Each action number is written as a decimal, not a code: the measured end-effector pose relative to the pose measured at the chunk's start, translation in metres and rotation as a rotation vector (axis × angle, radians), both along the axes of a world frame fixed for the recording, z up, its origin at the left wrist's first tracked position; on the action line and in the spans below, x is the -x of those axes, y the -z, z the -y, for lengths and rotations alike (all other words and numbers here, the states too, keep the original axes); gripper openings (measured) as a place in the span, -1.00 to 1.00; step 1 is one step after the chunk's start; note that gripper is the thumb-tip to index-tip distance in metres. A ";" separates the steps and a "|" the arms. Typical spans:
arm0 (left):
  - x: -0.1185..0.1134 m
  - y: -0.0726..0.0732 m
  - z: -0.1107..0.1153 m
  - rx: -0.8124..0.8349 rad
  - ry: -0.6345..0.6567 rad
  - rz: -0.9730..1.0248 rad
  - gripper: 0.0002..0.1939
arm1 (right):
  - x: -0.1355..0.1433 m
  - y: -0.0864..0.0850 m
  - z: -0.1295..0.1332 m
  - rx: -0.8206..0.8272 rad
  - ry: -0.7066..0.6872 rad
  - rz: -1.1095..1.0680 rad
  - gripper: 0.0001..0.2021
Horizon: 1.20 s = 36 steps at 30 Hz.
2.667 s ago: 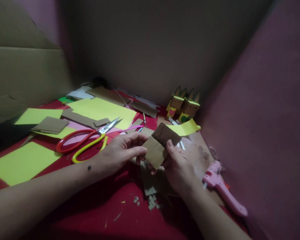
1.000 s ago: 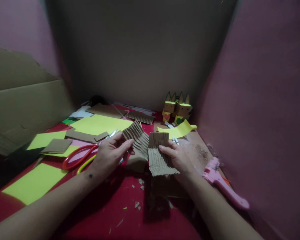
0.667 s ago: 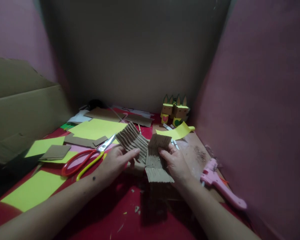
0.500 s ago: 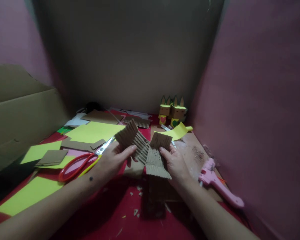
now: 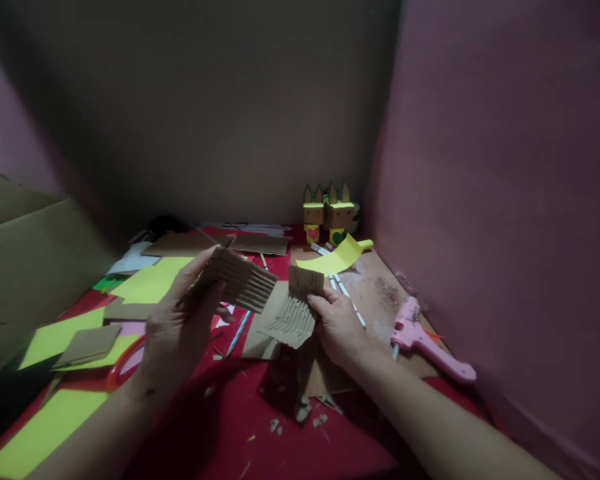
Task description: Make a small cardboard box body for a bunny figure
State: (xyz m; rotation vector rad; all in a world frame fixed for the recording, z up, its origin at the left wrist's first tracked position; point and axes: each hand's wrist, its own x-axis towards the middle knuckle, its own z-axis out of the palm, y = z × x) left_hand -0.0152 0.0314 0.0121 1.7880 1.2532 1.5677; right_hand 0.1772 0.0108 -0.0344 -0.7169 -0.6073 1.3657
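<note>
My left hand point(image 5: 183, 320) is closed around a bent piece of corrugated cardboard point(image 5: 243, 280), its ridged side facing me. Between thumb and fingers, my right hand point(image 5: 337, 320) pinches a second, folded strip of cardboard point(image 5: 293, 317) with torn, ridged faces. The two pieces come close to each other above the table; whether they touch, I cannot tell. Under my left forearm lie scissors, with a red handle point(image 5: 117, 373) showing and the blades hidden. A flat cardboard scrap point(image 5: 263, 343) rests on the red tabletop below the held pieces.
A pink glue gun point(image 5: 430, 347) lies on a cardboard sheet point(image 5: 375, 287) at the right, near white pens point(image 5: 347, 293) and a curled yellow paper point(image 5: 337, 257). Two small cardboard figures point(image 5: 340, 217) stand behind. Yellow sheets point(image 5: 153, 280) spread leftward beside a large cardboard box point(image 5: 35, 260).
My left hand has turned and lifted its cardboard, bringing the piece's ridged edge toward the right. My right hand has tilted its strip slightly. The view has shifted a little to the right.
</note>
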 end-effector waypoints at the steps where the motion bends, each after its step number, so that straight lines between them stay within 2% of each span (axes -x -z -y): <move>1: -0.001 -0.002 0.001 0.006 0.003 0.020 -0.59 | 0.001 0.000 0.000 0.004 -0.012 -0.003 -0.79; 4: -0.001 -0.002 0.004 -0.009 0.027 -0.061 -0.55 | 0.002 -0.003 0.002 0.018 -0.052 -0.015 -0.79; 9: 0.007 0.008 0.001 -0.209 0.135 -0.474 -0.52 | 0.004 -0.003 0.005 0.022 -0.103 -0.035 -0.77; 13: 0.004 0.008 0.002 -0.285 0.125 -0.620 -0.44 | 0.004 0.000 0.005 0.034 -0.120 -0.055 -0.77; 18: 0.000 0.007 0.006 -0.395 0.223 -0.832 -0.30 | 0.002 -0.003 0.006 0.032 -0.188 -0.177 -0.77; 24: -0.006 0.010 0.013 -0.495 0.088 -1.243 -0.14 | -0.002 -0.005 0.005 0.123 -0.256 -0.293 -0.86; 27: -0.011 0.008 0.017 -0.510 0.083 -1.299 -0.16 | -0.004 -0.006 0.004 0.165 -0.310 -0.324 -0.92; 33: -0.014 0.004 0.018 -0.436 0.133 -1.334 -0.15 | -0.004 -0.004 0.003 0.189 -0.317 -0.371 -0.87; 36: -0.019 0.001 0.019 -0.424 0.124 -1.406 -0.21 | -0.004 -0.003 0.005 0.176 -0.310 -0.368 -0.83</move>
